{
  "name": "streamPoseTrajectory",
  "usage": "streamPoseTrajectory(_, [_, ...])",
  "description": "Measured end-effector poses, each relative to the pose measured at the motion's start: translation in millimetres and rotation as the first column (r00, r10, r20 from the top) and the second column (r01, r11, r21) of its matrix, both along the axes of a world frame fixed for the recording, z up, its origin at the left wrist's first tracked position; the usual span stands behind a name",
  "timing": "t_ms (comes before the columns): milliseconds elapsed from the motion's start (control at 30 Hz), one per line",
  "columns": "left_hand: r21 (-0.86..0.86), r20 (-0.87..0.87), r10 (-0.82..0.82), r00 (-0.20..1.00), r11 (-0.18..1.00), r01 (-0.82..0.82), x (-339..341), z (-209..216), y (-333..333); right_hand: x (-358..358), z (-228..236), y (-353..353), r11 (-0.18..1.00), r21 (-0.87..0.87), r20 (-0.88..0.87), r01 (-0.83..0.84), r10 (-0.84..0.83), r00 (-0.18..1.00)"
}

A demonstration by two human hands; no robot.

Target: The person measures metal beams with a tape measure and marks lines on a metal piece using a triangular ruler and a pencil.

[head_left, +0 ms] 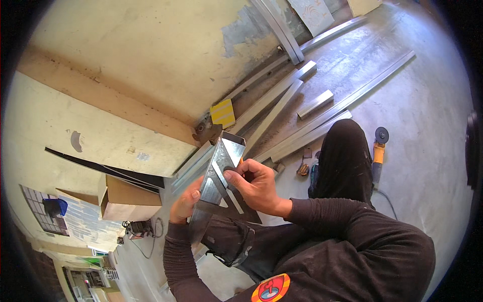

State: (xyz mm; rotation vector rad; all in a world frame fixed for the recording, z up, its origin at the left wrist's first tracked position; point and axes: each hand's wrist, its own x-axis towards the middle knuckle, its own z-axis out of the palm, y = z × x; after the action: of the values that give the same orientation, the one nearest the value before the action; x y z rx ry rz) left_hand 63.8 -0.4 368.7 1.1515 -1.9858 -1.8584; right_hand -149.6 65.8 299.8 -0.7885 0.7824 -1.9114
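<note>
Just off centre toward eight o'clock, my left hand [184,203] closes its fingers on the metal tube [233,150]; my right hand [261,192], fingers narrowly curled, holds the triangular square [248,212] over it.

Slotted metal triangle [213,187] lies, apparently flush, against tilted metal tube [234,149] (open-ended).

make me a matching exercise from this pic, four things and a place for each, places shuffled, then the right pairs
1 angle grinder
2 cardboard box
3 triangular metal piece
4 yellow striped sheet

A on a metal tube, touched by the right hand
B near the foot of the wall
C on the floor, right of the raised knee
D far to the person's left

Pairs: 1-C; 2-D; 3-A; 4-B
</note>
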Motion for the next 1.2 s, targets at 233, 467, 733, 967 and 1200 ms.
streamPoseTrajectory(233, [-0.07, 0.122, -0.011, 0.993, 0.997, 0.019, 15.9, -10.1, -11.1, -0.5, -1.5, -2.2, 0.999, -0.031, -0.001, -0.007, 0.007, 1.0])
streamPoseTrajectory(467, [-0.027, -0.033, -0.074, 0.997, 0.997, 0.073, 4.4, -8.2, -7.3, -6.6, -3.8, -1.9, 0.995, -0.09, -0.059, -0.045, 0.04, 0.997])
streamPoseTrajectory(733, [-0.024, -0.004, -0.045, 0.999, 0.999, 0.045, 0.2, -6.2, -2.3, -51.0, -0.4, 4.3, 0.948, -0.219, -0.257, 0.231, -0.284, 0.924])
streamPoseTrajectory(967, [-0.043, -0.001, -0.054, 0.999, 0.998, 0.054, 7.6, -10.8, -4.0, -59.9, 39.8, 7.5, 0.956, -0.256, -0.501, 0.146, -0.26, 0.825])
streamPoseTrajectory(1200, [-0.1, 0.034, -0.048, 0.998, 0.994, 0.051, 4.1, -7.5, 0.1, -55.6, 36.6, -5.2, 0.901, -0.378, -0.592, 0.213, -0.412, 0.692])
